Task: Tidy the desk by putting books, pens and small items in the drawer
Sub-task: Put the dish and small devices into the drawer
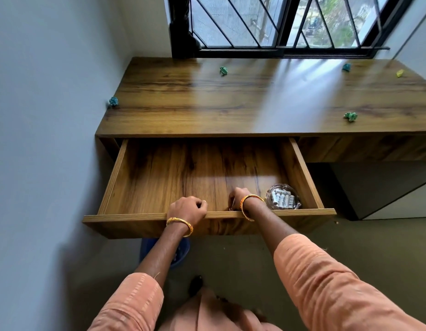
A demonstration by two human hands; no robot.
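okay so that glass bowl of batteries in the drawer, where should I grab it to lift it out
Probably take the glass bowl by its rim, from above: it sits upright in the drawer's front right corner, walls close on two sides. Set the grip across the rim's left and back edges, nearest open floor.

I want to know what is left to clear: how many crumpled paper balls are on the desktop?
5. One at the left edge by the wall, one back centre-left, two at the back right, teal and yellow, one front right. More may lie beyond the frame's right edge.
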